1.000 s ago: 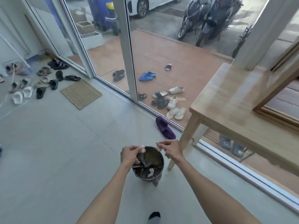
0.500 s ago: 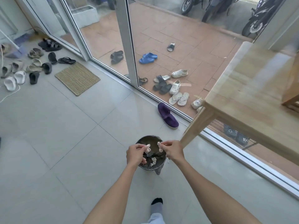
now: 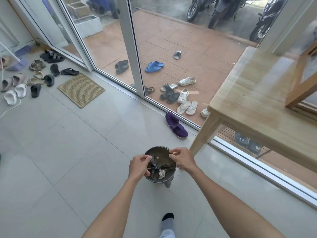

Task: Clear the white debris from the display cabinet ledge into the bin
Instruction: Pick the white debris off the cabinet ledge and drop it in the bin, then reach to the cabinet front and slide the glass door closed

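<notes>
A small round bin [image 3: 155,148] with a dark liner stands on the tiled floor beside the leg of a wooden cabinet. A crumpled wad of white debris [image 3: 161,174] lies inside it, and a small white fleck [image 3: 157,157] shows further back in the liner. My left hand [image 3: 139,166] hovers over the bin's left rim with its fingers loosely curled and nothing white in them. My right hand [image 3: 182,160] is over the right rim, thumb and forefinger pinched together. A few white crumbs [image 3: 179,172] show just outside the bin, under my right wrist.
The wooden cabinet ledge [image 3: 257,107] juts out at the right, its leg [image 3: 203,134] next to the bin. A purple slipper [image 3: 175,125] lies by the glass door track. Several shoes [image 3: 22,83] and a woven mat [image 3: 81,89] are at the left. My socked foot [image 3: 167,220] is below.
Both hands held white debris over the bin before. The white bits are now gone from my fingers and a wad lies in the bin. My view has moved closer and lower.
</notes>
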The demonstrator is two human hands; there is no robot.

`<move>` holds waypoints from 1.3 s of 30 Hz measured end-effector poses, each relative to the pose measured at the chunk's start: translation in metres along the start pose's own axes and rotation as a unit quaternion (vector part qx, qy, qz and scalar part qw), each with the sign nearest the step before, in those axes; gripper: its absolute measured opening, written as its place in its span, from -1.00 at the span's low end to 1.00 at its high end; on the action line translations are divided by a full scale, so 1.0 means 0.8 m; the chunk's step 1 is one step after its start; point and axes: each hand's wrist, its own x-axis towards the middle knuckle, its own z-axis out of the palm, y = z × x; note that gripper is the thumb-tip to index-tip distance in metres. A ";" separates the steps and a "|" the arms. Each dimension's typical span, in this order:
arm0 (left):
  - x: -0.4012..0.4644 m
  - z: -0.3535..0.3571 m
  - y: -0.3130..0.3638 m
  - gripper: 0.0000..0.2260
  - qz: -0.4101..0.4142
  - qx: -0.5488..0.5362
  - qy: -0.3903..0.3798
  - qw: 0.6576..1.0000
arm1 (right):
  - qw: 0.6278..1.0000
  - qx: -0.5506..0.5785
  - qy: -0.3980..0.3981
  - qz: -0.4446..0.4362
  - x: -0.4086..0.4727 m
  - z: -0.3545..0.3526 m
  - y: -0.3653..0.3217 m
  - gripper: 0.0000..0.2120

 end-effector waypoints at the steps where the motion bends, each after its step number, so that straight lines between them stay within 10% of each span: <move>1: -0.002 -0.004 0.008 -0.86 0.010 0.009 -0.004 1.000 | 1.000 -0.014 0.003 -0.010 -0.003 -0.007 -0.003 -0.77; 22: -0.114 -0.130 0.325 -0.73 0.315 0.085 0.105 0.939 | 0.950 -0.054 0.158 -0.263 -0.126 -0.257 -0.227 -0.64; 39: -0.240 0.134 0.453 -0.80 0.492 0.198 -0.007 0.847 | 0.933 -0.084 0.336 -0.101 -0.290 -0.478 -0.011 -0.72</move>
